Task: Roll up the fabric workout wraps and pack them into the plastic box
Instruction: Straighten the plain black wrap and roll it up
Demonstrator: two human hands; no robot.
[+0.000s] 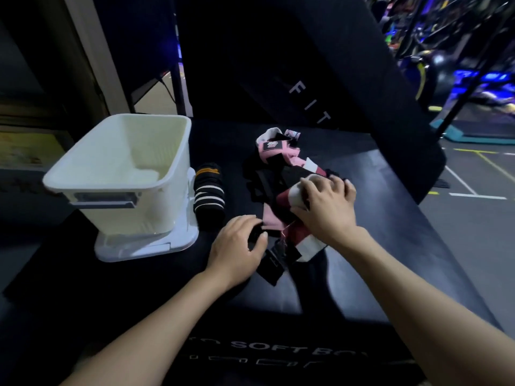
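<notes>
two bare forearms reach in from the bottom edge over a black padded soft box (278, 316), whose top bears pale lettering near the front edge. left hand (237, 246) lies at the near end of the tangle of wraps, its fingers curled round a black strap end (255, 236), pinching it against the pad. right hand (324, 203) sits palm down on the right part of the pile, fingers bent over a maroon and white wrap (295, 196) and gripping its whitish end.

between and beyond the hands lies the heap of fabric workout wraps (274, 168): pink, black, maroon and white bands lie across one another, unrolled, with a pink piece bearing a small dark patch at the far end. another black strap (271, 264) trails toward the camera just beside the left hand.

left of the heap, one black wrap with white and orange stripes (208, 195) lies rolled up on the pad, just beside the plastic box (83, 179). that box is white, open at the top, and stands on its white lid (178, 243); no wrap shows inside it.

behind the pad rises a dark upright cushion (334, 79) with pale letters, and dim gym equipment (459, 51) with blue lights fills the far right.
</notes>
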